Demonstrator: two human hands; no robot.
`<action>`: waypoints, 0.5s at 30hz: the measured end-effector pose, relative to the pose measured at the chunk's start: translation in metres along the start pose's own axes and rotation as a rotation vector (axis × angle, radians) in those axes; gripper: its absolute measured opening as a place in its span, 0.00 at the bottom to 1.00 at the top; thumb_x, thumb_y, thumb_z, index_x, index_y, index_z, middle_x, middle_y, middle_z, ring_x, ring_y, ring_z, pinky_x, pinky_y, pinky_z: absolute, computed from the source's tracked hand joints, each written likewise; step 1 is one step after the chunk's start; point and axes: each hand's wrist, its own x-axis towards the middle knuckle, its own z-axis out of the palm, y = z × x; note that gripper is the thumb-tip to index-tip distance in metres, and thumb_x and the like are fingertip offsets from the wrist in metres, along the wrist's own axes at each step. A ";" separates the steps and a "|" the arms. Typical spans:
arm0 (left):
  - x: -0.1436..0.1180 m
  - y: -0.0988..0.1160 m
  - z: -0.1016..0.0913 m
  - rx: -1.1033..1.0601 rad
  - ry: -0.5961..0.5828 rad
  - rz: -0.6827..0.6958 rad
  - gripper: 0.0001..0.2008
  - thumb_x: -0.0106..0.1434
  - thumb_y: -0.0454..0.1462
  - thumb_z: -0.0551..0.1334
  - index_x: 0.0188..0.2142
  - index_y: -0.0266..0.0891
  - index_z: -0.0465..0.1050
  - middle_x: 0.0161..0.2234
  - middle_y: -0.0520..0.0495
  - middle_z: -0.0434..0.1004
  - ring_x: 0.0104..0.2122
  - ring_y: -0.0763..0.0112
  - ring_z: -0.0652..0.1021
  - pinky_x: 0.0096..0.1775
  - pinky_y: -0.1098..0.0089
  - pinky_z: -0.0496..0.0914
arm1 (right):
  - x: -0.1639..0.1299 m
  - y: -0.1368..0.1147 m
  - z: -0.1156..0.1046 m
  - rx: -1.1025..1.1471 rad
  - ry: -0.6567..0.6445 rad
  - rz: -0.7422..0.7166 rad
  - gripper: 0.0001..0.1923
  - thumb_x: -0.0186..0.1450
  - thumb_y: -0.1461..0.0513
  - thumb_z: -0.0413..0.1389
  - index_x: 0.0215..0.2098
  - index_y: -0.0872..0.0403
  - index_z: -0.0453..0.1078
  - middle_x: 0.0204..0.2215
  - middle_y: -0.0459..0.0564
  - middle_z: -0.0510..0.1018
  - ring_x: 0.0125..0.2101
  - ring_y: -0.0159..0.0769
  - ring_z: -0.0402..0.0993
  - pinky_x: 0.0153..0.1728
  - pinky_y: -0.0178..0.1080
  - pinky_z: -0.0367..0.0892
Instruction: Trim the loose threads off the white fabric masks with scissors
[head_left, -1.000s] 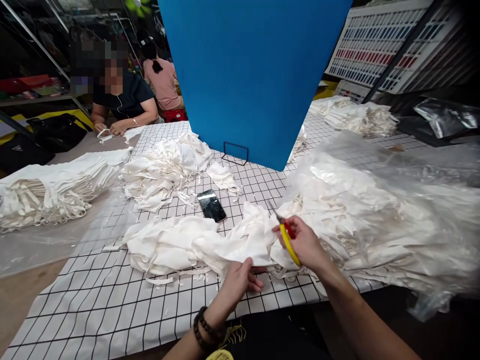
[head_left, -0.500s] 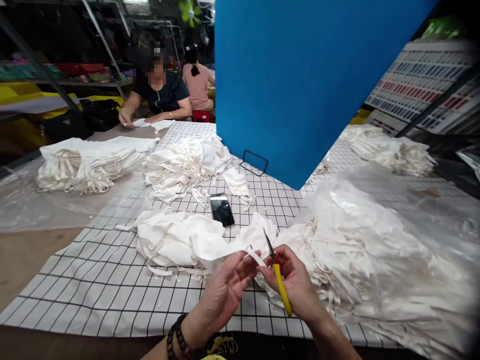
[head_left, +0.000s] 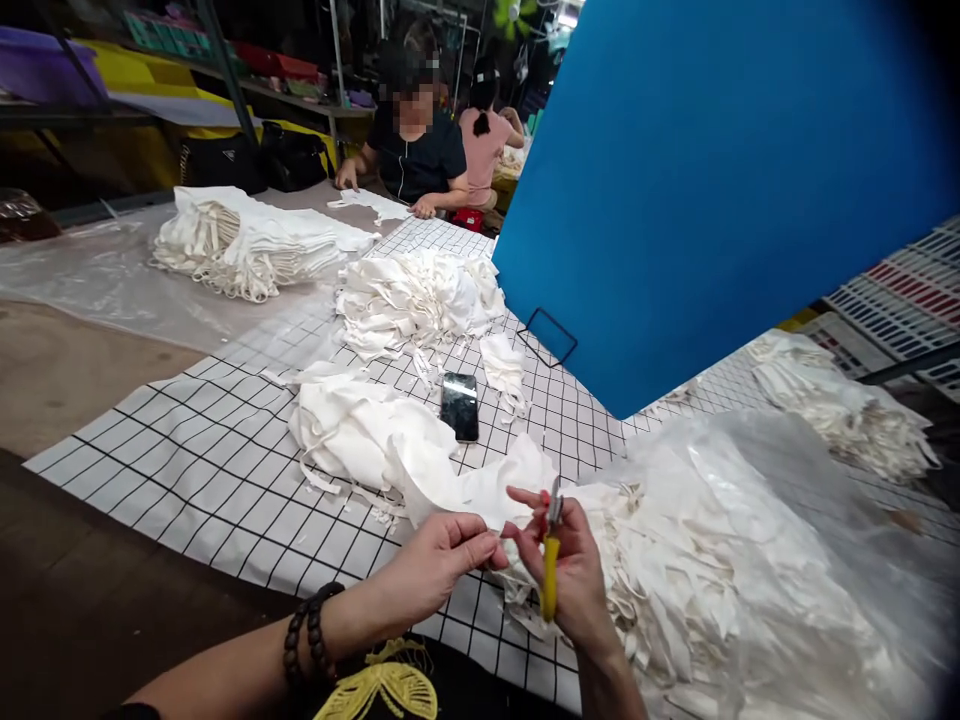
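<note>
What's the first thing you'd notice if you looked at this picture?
Probably the big blue board standing up at the back right of the checked table cover. Then the white cloth pieces heaped everywhere, and up close the right hand holding yellow-handled snips beside the left hand pinching cloth.

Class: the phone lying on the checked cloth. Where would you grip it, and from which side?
Grip the phone across its two long edges, coming straight down from above. It lies flat, screen up, with bare cloth along both long edges, so fingers likely fit.
</note>
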 end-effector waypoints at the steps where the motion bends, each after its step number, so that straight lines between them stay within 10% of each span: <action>1: -0.001 0.000 0.000 0.011 -0.013 -0.001 0.15 0.61 0.45 0.64 0.27 0.35 0.78 0.30 0.45 0.80 0.36 0.64 0.77 0.43 0.69 0.68 | 0.001 0.001 0.002 0.015 -0.072 0.009 0.14 0.61 0.59 0.63 0.39 0.47 0.61 0.49 0.51 0.76 0.27 0.29 0.70 0.32 0.36 0.69; 7: -0.001 -0.012 -0.008 0.077 0.015 0.066 0.15 0.64 0.45 0.61 0.34 0.35 0.78 0.28 0.46 0.77 0.32 0.67 0.77 0.40 0.69 0.70 | 0.008 0.008 0.013 -0.021 0.075 -0.104 0.14 0.61 0.60 0.62 0.39 0.48 0.61 0.35 0.45 0.77 0.26 0.30 0.69 0.32 0.35 0.66; 12: 0.000 -0.019 -0.009 0.261 0.220 0.297 0.14 0.65 0.44 0.60 0.34 0.37 0.80 0.56 0.38 0.64 0.49 0.60 0.73 0.43 0.69 0.71 | 0.003 0.014 0.019 -0.101 0.170 -0.097 0.14 0.60 0.60 0.63 0.38 0.49 0.61 0.35 0.47 0.77 0.27 0.31 0.67 0.31 0.35 0.65; 15: 0.004 -0.023 -0.006 0.185 0.206 0.282 0.14 0.65 0.43 0.60 0.34 0.36 0.79 0.63 0.38 0.58 0.41 0.64 0.77 0.39 0.68 0.73 | 0.001 0.019 0.026 -0.044 0.145 -0.020 0.16 0.59 0.57 0.64 0.37 0.49 0.60 0.35 0.47 0.77 0.26 0.30 0.67 0.29 0.35 0.66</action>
